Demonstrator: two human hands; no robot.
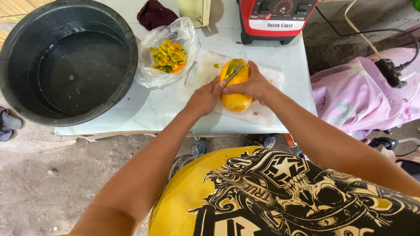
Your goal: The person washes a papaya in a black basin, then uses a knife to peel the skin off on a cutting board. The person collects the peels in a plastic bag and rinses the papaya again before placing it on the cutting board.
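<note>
the mango (236, 99) lies on the white cutting board (267, 114), and everything else sits around that board. the left hand (204, 98) is closed on the near left side of the mango and keeps it from rolling. the right hand (253, 85) is wrapped tight round a knife (235, 71); the blade lies across the top of the fruit, where some green skin is left. most of the mango looks orange and bare.

left of the board, a clear plastic bag (151, 72) holds strips of yellow and green peel. further left of the board stands a big black tub (70, 61) with water in it. behind the board is a red and black blender base (273, 19), and behind the bag lies a dark red cloth (155, 14).

to do this cut well, i think the blade should stay flat and just under the skin, so little fruit is lost. short strokes away from the left fingers look safest, since the hands touch each other here. a peeled mango is slippery, i would guess — so a firm hold on the side with skin helps. turning the fruit bit by bit beats reaching over it.
</note>
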